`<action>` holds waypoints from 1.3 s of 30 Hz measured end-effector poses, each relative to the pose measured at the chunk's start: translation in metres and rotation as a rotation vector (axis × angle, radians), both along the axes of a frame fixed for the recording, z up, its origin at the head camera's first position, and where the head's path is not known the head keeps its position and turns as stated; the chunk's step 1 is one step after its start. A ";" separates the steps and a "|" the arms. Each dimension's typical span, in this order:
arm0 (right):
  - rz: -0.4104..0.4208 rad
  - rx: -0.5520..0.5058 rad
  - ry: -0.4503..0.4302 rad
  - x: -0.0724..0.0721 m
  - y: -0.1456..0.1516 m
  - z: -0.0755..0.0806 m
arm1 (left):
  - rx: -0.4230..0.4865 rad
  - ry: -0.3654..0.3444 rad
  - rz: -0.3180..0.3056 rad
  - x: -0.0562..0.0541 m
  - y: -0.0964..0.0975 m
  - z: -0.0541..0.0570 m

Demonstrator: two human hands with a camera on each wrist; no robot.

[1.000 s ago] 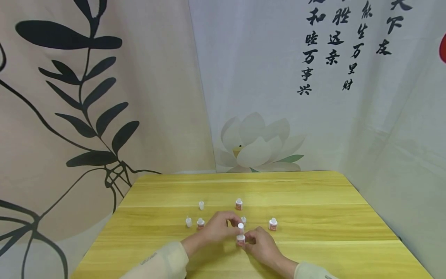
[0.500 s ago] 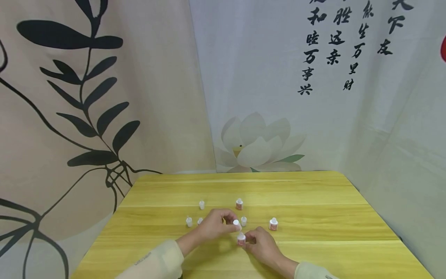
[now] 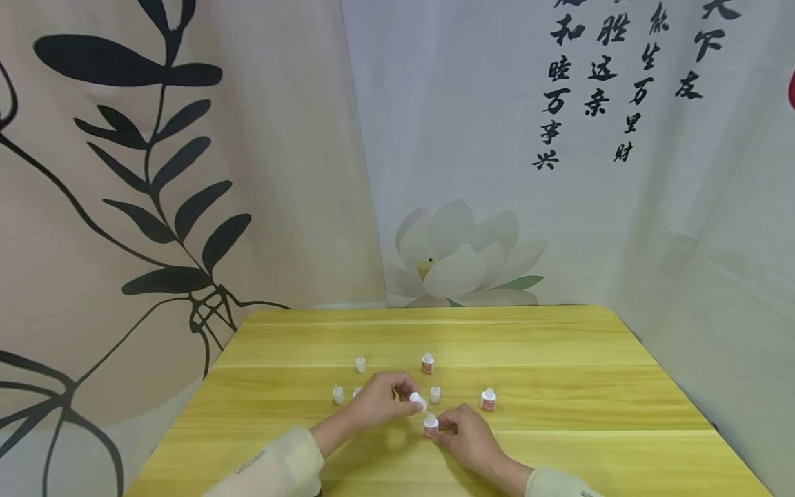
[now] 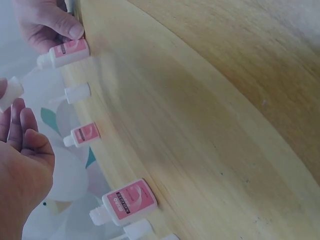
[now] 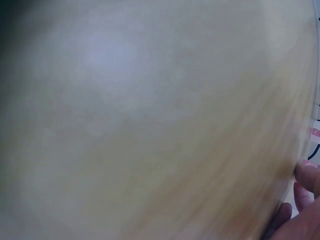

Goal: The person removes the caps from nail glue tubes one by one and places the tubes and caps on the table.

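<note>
My left hand (image 3: 381, 400) pinches a small white brush cap (image 3: 418, 400) between thumb and fingers, tilted, just up and left of a bottle. That small white bottle (image 3: 431, 428) with a pink label stands on the table, its white neck uncovered. On its right side, the fingers of my right hand (image 3: 468, 436) grip it low down. The left wrist view shows the right thumb against the bottle (image 4: 70, 52) and the cap (image 4: 12, 92) held apart from it. In the right wrist view only part of the right hand (image 5: 302, 215) shows, at the lower right.
Two more pink-labelled bottles stand at the back (image 3: 427, 364) and right (image 3: 488, 400). White brush caps stand behind the gripped bottle (image 3: 435, 394), at far left (image 3: 338, 394) and back left (image 3: 361, 364). My left wrist mostly hides another bottle (image 3: 357, 391). Wooden table (image 3: 559, 345); fabric backdrop behind.
The left hand has drawn the brush cap off to the left of the bottle and tilted it. The right hand has stayed at the bottle.
</note>
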State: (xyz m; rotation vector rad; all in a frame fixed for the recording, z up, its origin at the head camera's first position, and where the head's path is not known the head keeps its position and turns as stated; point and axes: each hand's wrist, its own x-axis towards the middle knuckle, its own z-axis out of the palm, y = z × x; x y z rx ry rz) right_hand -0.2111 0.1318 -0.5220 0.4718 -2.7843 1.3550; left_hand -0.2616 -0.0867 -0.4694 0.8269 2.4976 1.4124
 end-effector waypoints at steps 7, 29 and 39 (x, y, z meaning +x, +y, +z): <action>-0.009 0.011 0.006 0.000 -0.001 0.000 | 0.006 -0.007 0.006 0.000 -0.002 -0.002; -0.009 0.016 0.018 0.000 -0.002 -0.001 | 0.020 -0.030 0.040 0.005 -0.013 -0.010; -0.023 0.018 0.020 0.000 -0.002 -0.003 | 0.063 -0.035 0.067 0.005 -0.016 -0.012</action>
